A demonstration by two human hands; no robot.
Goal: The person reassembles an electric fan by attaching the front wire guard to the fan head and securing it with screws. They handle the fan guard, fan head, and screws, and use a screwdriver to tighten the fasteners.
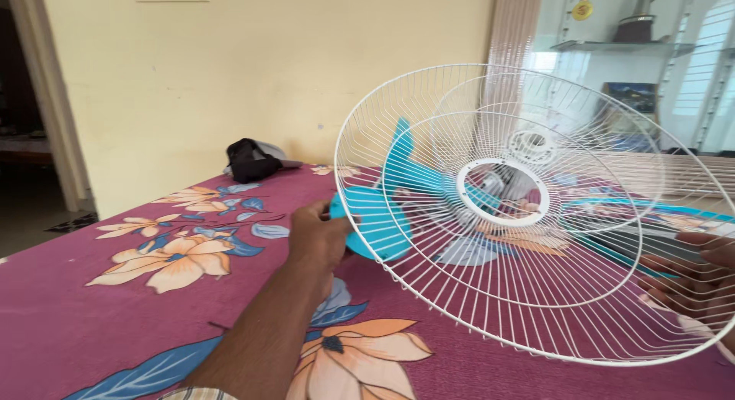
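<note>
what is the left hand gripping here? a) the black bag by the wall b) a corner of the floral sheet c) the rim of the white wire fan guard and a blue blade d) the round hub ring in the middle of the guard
c: the left hand closes on the near rim of the white wire fan guard where a blue fan blade lies against it; the black bag sits untouched by the wall.

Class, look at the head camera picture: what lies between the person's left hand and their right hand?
In the head view, a white wire fan guard spans from the left hand to the right hand, with turquoise fan blades behind its wires.
</note>
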